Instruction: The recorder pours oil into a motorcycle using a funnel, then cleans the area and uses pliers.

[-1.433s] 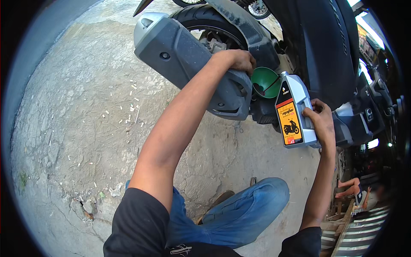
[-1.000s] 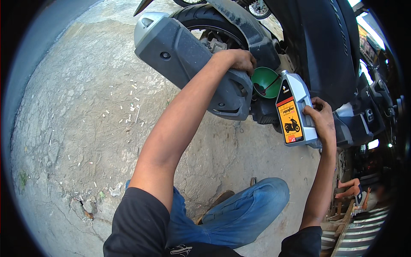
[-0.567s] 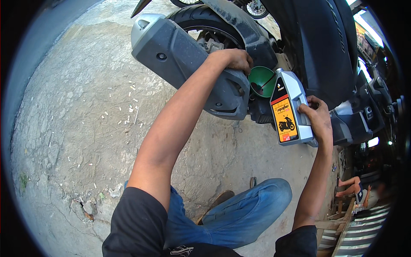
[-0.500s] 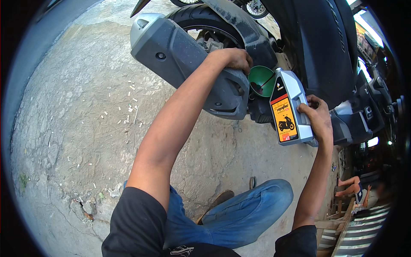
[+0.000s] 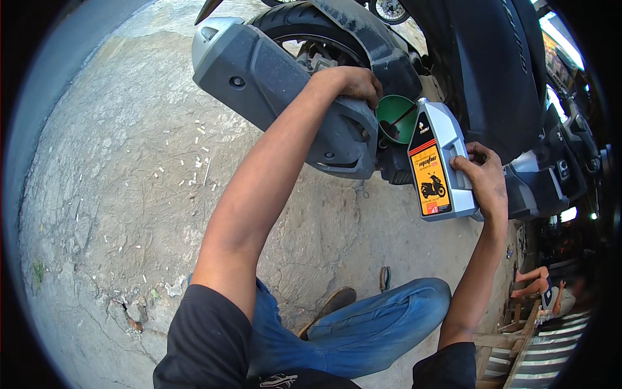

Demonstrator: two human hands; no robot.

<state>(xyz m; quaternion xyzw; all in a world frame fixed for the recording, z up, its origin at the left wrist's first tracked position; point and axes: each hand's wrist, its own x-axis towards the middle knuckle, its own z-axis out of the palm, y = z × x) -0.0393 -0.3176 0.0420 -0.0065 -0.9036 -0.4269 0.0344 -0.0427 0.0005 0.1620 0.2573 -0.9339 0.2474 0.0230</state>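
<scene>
The silver oil bottle (image 5: 459, 172), with a black and yellow label, is in my right hand (image 5: 486, 178), its fingers wrapped round the handle. Its neck lies beside the rim of a green funnel (image 5: 407, 133). A thin dark red stream slants from the bottle's mouth into the funnel, where dark liquid shows at the bottom. My left hand (image 5: 356, 84) reaches over the grey exhaust cover (image 5: 265, 78), its curled fingers at the funnel's left rim; the fingertips are partly hidden. Below the funnel, its spout is out of sight against the scooter (image 5: 489, 78).
The scooter's rear tyre (image 5: 304, 26) stands behind the exhaust cover. Small white bits (image 5: 197, 165) are scattered on the concrete ground at left. My bent knee (image 5: 421, 298) is below the bottle. At far right another person (image 5: 541, 285) sits by a wooden bench (image 5: 505, 340).
Both hands keep their hold, and the bottle stays nearly still beside the funnel. The whole view has shifted slightly; the stream into the funnel shows in both frames.
</scene>
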